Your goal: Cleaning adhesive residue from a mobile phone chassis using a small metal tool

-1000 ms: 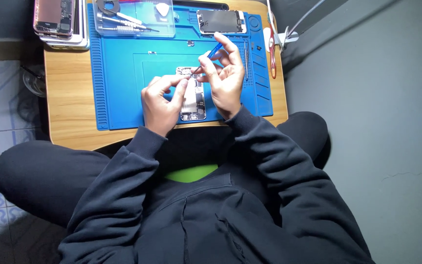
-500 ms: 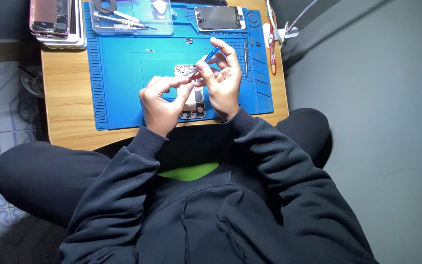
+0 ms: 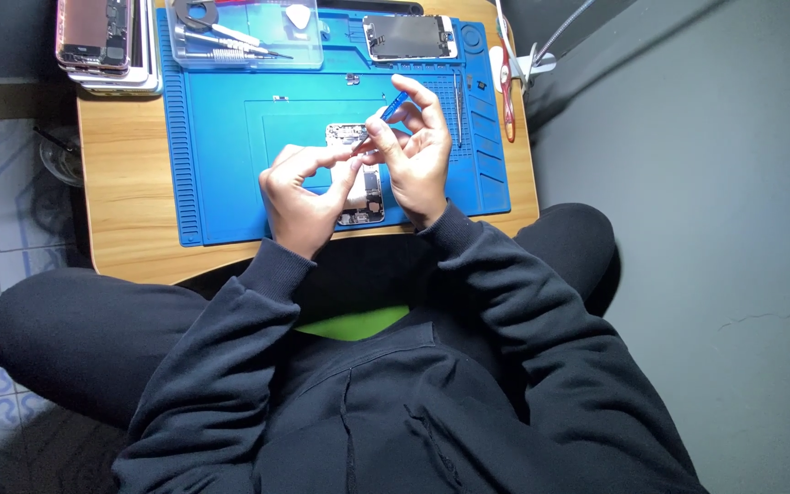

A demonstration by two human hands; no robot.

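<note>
An opened phone body with bare circuitry lies on a blue work mat on a small wooden table. My left hand rests on the phone's left edge, thumb and forefinger pinching at its upper part. My right hand holds a blue-handled screwdriver, tip pointed down at the phone's top. Both hands touch over the phone and hide most of it.
A clear tray with tweezers and tools sits at the mat's back. A detached phone screen lies back right, a stack of phones back left. Tweezers and a red-handled tool lie along the right side.
The hands stay over the phone with only small finger shifts. The view has tilted slightly, so the table sits a little higher in frame.
</note>
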